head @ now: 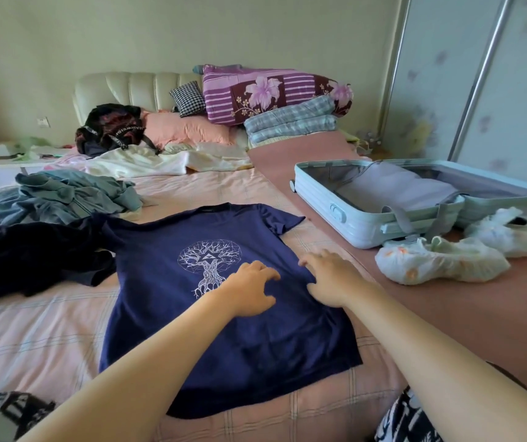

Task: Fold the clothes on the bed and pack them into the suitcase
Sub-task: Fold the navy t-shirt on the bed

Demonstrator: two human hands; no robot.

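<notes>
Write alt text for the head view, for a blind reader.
The left hand and right hand rest on a navy T-shirt with a white tree print, spread face up on a pink bed. An open pale-blue suitcase lies right of it, rumpled clothes left.

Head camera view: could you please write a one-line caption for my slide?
Left hand and right hand rest on a navy tree-print T-shirt spread on the bed, beside an open pale-blue suitcase.

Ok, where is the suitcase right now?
In the head view the pale blue hard-shell suitcase lies open on the right side of the bed, just beyond two crumpled white plastic bags and right of the spread navy printed T-shirt.
</notes>
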